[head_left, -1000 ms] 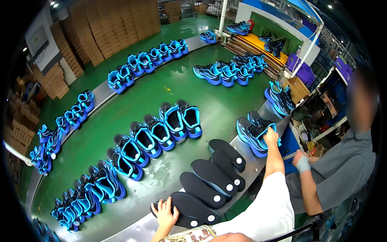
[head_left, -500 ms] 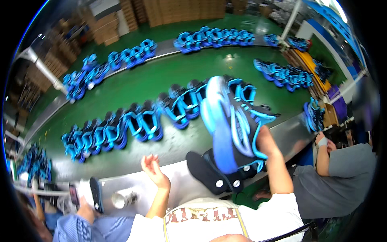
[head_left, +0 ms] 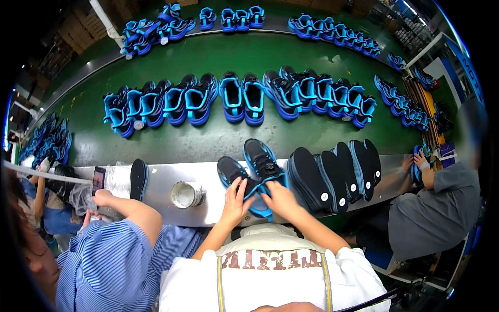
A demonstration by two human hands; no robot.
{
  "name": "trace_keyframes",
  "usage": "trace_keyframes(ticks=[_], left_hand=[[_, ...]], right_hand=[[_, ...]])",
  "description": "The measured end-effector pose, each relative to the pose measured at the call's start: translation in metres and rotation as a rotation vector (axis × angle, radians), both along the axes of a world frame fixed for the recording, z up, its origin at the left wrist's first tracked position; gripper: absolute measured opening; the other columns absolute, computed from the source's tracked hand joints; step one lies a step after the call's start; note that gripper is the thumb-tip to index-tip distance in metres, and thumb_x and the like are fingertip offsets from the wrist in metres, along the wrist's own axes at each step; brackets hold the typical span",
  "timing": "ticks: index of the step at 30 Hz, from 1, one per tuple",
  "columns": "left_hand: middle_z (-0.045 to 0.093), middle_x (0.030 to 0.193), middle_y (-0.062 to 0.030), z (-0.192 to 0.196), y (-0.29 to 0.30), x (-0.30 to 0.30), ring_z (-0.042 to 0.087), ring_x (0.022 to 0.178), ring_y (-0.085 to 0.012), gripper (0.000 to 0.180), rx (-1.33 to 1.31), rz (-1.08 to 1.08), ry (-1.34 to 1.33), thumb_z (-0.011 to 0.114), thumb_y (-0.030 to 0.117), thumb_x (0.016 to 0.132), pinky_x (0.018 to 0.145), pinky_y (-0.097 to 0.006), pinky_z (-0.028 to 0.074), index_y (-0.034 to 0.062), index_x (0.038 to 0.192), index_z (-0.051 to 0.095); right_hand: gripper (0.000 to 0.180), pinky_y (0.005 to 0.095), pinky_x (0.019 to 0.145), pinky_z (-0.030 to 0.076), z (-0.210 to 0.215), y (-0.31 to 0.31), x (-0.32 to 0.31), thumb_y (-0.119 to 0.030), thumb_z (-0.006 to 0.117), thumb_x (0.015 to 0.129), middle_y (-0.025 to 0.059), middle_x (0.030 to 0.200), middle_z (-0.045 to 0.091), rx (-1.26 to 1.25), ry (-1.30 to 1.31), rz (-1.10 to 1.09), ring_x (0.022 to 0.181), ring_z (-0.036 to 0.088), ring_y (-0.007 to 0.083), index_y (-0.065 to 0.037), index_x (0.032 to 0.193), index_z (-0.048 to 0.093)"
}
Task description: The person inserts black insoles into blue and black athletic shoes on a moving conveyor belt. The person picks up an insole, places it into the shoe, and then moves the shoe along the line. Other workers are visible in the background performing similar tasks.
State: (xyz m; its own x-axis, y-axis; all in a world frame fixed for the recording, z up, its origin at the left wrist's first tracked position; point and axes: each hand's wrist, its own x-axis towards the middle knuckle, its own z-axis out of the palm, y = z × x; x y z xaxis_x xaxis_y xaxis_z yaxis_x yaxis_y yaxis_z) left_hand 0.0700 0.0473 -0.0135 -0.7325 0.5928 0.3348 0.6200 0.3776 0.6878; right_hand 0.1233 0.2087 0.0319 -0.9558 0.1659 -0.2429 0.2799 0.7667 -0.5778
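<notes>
Just in front of me on the metal ledge rests a pair of black and bright blue sneakers, toes pointing away. My left hand [head_left: 237, 203] is closed at the collar of the left sneaker [head_left: 232, 170], its fingers bent over the opening. At the blue collar of the right sneaker [head_left: 261, 161], my right hand [head_left: 280, 199] grips the edge, thumb inward. The hands nearly meet over the heels and partly hide both openings. Right of the pair lie stacks of black insoles [head_left: 317, 179] with white round dots.
A long row of similar sneakers [head_left: 197, 99] stands on the green work surface [head_left: 208, 57], with more behind it. Left of me are a round tin [head_left: 186, 195], a single insole [head_left: 139, 179] and a co-worker in striped blue [head_left: 112, 260]. Another person in grey [head_left: 436, 213] sits at right.
The sneakers my right hand held raised are down on the ledge. My left hand, empty with fingers spread before, has come over to them. The view has turned right.
</notes>
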Motion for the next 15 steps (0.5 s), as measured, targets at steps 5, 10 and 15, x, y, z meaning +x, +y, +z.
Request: trace_keyframes(ticks=[5,10,15], left_hand=[[0.054,0.082,-0.0099,0.0,0.004,-0.035,0.052,0.071,-0.0171,0.032,0.279,0.23,-0.544,0.057,0.014,0.078,0.065,-0.027,0.042,0.0001,0.103,0.043],[0.053,0.078,-0.0011,0.008,0.0,-0.074,0.048,0.073,-0.0086,0.02,0.429,0.213,-1.07,0.06,0.018,0.074,0.065,-0.02,0.038,0.0038,0.085,0.05],[0.053,0.083,-0.0021,0.008,-0.003,-0.063,0.049,0.076,-0.0092,0.022,0.496,0.195,-1.355,0.06,0.017,0.074,0.065,-0.02,0.038,0.0024,0.088,0.052]], right_hand=[[0.03,0.0353,0.075,0.043,0.03,0.048,0.038,-0.016,0.061,0.07,0.0147,0.098,0.054,-0.037,0.347,-0.02,0.088,0.052,0.0312,-0.002,0.095,0.055],[0.031,0.0375,0.074,0.041,-0.009,0.109,0.068,-0.018,0.066,0.064,0.0146,0.089,0.053,0.279,0.035,-0.339,0.087,0.05,0.0323,0.0,0.085,0.051],[0.038,0.0366,0.069,0.041,-0.007,0.105,0.066,-0.023,0.073,0.057,0.016,0.078,0.051,0.329,-0.125,-0.322,0.075,0.051,0.0338,-0.001,0.071,0.044]])
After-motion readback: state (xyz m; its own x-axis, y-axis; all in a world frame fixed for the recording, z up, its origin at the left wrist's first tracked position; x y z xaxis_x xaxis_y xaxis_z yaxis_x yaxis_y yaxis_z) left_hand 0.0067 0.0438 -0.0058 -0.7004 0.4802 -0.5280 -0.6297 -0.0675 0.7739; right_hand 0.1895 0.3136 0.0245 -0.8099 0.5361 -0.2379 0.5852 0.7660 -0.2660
